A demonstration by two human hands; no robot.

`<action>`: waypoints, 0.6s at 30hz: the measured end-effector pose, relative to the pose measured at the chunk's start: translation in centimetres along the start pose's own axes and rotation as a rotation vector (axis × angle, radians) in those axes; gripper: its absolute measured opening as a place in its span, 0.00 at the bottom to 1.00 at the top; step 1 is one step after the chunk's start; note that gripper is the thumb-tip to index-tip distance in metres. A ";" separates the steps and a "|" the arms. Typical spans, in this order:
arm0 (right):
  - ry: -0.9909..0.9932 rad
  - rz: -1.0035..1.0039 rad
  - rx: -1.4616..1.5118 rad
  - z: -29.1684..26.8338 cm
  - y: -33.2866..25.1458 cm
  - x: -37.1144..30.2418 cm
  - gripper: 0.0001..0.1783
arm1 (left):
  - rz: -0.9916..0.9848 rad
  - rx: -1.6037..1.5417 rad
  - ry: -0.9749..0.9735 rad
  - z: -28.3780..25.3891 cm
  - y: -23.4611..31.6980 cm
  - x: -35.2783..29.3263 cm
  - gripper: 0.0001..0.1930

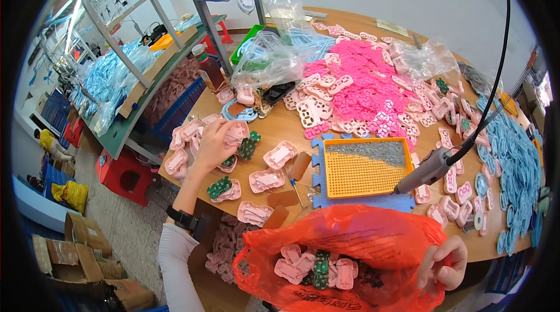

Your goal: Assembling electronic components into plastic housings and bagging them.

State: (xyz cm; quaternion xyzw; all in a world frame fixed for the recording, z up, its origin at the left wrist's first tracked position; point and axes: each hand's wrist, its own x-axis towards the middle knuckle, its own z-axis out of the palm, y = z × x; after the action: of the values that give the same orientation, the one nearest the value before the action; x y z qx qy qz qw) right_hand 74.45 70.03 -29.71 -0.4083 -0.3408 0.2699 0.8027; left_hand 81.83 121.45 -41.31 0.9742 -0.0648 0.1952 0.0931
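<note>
My left hand [216,145] is over a group of pink plastic housings at the table's left side, its fingers and thumb curled around one pink housing [237,133]. Beside it lie a green circuit board [249,145] and another green board [220,187] on a housing. With its fingers closed on the rim, my right hand [444,262] holds a red plastic bag [361,227] at the table's front edge. The bag's mouth gapes, showing several pink housings [345,273] and a green board strip [321,269] inside.
A yellow tray [367,186] with small metal parts sits on a blue foam mat [318,179]. A corded grey tool [417,179] hangs beside it. Bright pink pieces [364,78] and light blue parts [510,166] are heaped behind and to the right. A brown bottle [210,72] stands back left.
</note>
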 end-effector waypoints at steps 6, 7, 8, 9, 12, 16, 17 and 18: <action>-0.032 -0.016 -0.032 0.2 -0.4 -0.2 0.13 | -0.007 -0.208 0.243 -3.6 5.9 0.5 0.34; -0.038 -0.026 -0.009 0.3 -0.3 -0.1 0.13 | 0.022 -0.199 0.249 -4.5 7.0 0.2 0.34; -0.048 -0.035 0.016 0.5 -0.2 -0.1 0.13 | 0.018 -0.191 0.250 -5.2 7.8 -0.3 0.34; -0.054 -0.036 0.021 0.5 -0.1 -0.1 0.13 | 0.008 -0.230 0.248 -5.9 8.5 -0.7 0.33; -0.059 -0.050 0.020 0.6 -0.1 -0.1 0.13 | 0.075 -0.196 0.264 -7.3 10.1 -1.4 0.32; -0.093 0.000 0.018 0.8 -0.4 -0.1 0.14 | 0.131 -0.168 0.282 -8.2 12.0 -2.0 0.29; -0.096 -0.001 0.018 0.9 -0.4 -0.2 0.14 | 0.120 -0.176 0.281 -8.5 12.3 -2.2 0.29; -0.095 -0.003 0.018 0.9 -0.4 -0.3 0.14 | 0.122 -0.174 0.280 -8.4 12.4 -2.2 0.29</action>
State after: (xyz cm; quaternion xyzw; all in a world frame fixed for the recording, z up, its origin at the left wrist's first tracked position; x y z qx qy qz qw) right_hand 73.65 70.00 -29.05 -0.3870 -0.3767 0.2909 0.7897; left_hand 74.68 111.34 -32.66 0.9199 -0.1268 0.3281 0.1734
